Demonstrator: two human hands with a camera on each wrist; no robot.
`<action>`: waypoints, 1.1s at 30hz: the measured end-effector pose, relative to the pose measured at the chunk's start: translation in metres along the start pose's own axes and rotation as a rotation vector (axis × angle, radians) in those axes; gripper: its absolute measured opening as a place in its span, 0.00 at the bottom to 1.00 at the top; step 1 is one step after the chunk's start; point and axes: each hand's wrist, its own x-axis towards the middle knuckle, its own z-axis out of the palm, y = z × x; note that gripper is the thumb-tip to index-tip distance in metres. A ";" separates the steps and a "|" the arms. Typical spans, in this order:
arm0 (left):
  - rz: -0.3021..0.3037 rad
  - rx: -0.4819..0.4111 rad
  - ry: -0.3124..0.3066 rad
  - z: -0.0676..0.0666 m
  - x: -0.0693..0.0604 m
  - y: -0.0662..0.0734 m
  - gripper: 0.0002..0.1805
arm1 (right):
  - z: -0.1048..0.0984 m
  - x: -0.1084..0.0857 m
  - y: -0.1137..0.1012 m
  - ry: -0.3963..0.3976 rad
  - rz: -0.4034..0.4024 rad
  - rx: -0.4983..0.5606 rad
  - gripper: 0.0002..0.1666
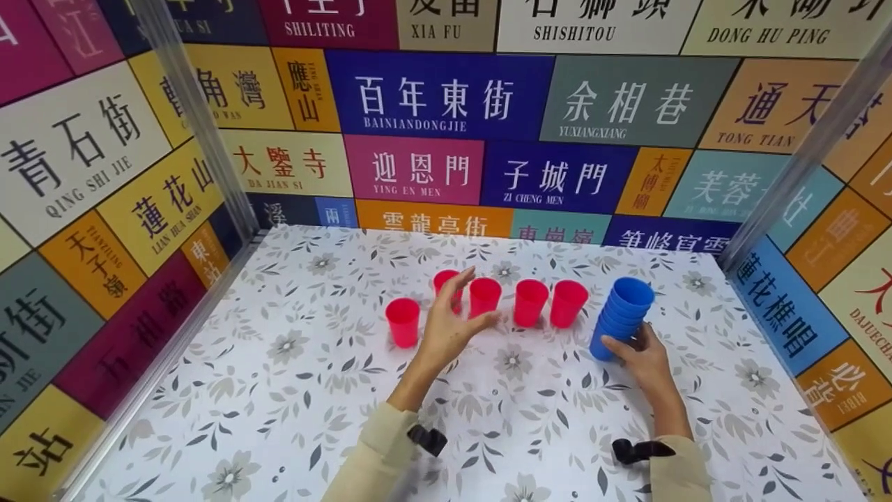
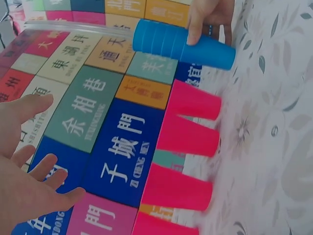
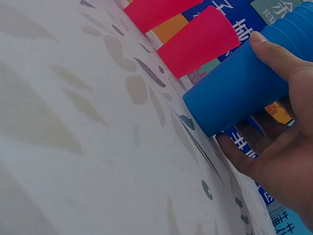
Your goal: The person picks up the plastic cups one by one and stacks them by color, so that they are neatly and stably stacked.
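I see the right hand (image 1: 644,355) gripping the blue stack (image 1: 620,314), just right of the red cups (image 1: 532,305) on the tabletop (image 1: 571,432); the left hand (image 1: 446,331) hovers nearby, fingers spread.

On the table (image 1: 516,432) stand five single cups (image 1: 532,305), all left of the stack of nested cups (image 1: 619,314), with the leftmost cup (image 1: 403,325) nearer the person than the other four. The right hand (image 1: 645,357) is at the stack's near right side; in the head view, the left hand (image 1: 448,328) is before the second and third cups. Behind the table stands a wall (image 1: 439,97).
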 end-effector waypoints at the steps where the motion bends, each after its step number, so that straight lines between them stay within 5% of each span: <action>1: 0.012 0.009 0.020 -0.004 -0.002 -0.002 0.42 | 0.000 0.000 0.000 0.000 0.001 0.003 0.59; 5: 0.052 0.033 0.104 -0.019 -0.008 -0.012 0.44 | 0.000 -0.001 0.001 0.000 0.013 0.005 0.60; 18: -0.016 0.108 0.225 -0.077 -0.025 -0.040 0.47 | 0.000 0.003 0.001 0.011 0.020 0.001 0.61; 25: -0.093 0.128 0.231 -0.100 -0.025 -0.062 0.52 | 0.001 0.000 -0.002 0.011 0.016 0.012 0.59; 33: -0.171 0.062 0.155 -0.112 -0.016 -0.080 0.51 | 0.001 0.000 0.000 0.014 0.014 -0.012 0.59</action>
